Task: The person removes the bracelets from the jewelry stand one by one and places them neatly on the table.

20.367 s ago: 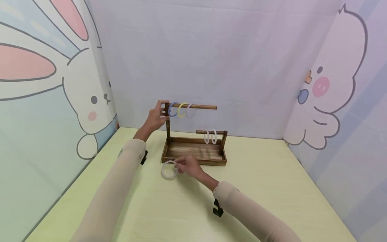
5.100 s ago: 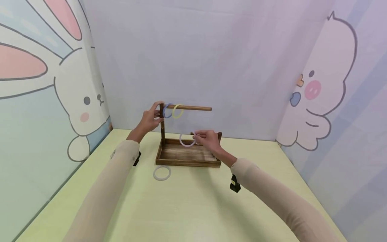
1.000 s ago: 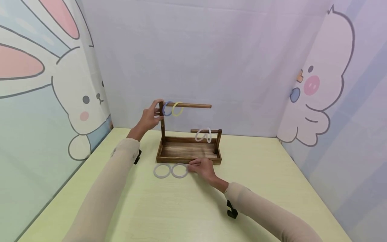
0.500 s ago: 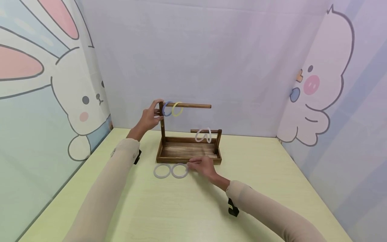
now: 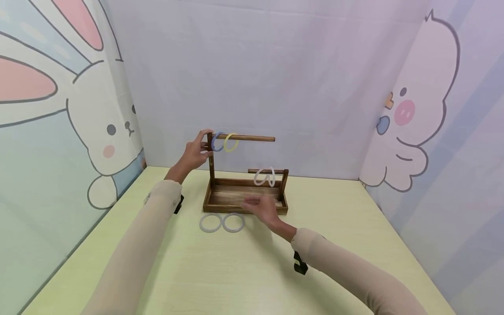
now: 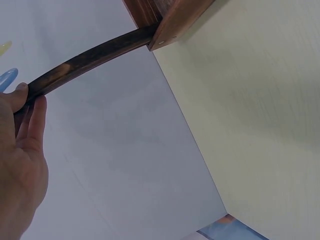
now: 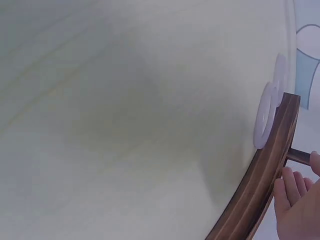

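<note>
My left hand [image 5: 193,154] grips the top of the tall post [image 5: 211,169] of a dark wooden stand. A blue ring [image 5: 213,142] and a yellow ring [image 5: 225,145] hang on its upper bar. On the lower bar hang two whitish rings, one tilted [image 5: 256,180], the other more upright [image 5: 273,177]. Two pale rings, the left [image 5: 210,231] and the right [image 5: 234,231], lie side by side on the table before the stand. Over the stand's front edge hovers my right hand [image 5: 264,210], fingers extended, holding nothing. The left wrist view shows fingers and thumb around the post [image 6: 85,62].
The stand has a shallow tray base [image 5: 220,209] with a low rim. A pale yellow table [image 5: 220,271] lies under everything. Behind it hangs a light curtain [image 5: 307,87], with cartoon-printed panels at both sides.
Over the last second my right hand has risen off the right table ring, moving back over the tray's edge. Earlier, a lilac ring left the upper bar. My left hand stays on the post.
</note>
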Demonstrator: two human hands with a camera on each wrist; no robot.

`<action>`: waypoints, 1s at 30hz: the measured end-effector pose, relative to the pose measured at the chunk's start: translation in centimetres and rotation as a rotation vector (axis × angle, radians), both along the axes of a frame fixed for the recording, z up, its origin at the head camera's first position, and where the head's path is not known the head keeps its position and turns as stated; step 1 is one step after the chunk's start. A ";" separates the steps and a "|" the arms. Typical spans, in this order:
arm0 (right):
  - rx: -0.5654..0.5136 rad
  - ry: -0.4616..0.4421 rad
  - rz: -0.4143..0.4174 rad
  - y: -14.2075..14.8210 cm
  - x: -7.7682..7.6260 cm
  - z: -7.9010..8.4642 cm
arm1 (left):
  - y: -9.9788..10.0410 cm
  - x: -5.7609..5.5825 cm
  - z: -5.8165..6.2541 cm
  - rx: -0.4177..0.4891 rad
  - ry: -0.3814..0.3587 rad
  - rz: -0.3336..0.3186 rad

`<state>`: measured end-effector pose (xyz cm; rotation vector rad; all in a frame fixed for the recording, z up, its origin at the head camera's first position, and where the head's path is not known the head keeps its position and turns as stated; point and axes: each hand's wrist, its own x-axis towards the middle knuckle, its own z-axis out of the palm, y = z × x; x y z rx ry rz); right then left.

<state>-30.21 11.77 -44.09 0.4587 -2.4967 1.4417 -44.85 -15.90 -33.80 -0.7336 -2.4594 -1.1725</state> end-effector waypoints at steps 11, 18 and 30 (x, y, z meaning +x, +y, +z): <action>-0.024 0.069 -0.034 -1.2 -0.7 1.7 | -0.2 0.2 0.0 0.009 0.001 -0.004; -0.024 0.080 -0.047 -1.7 -1.7 2.6 | -0.2 0.4 0.0 0.019 0.004 -0.004; -0.087 0.061 -0.056 -2.9 -3.4 4.7 | -0.1 0.2 0.1 0.027 0.007 -0.001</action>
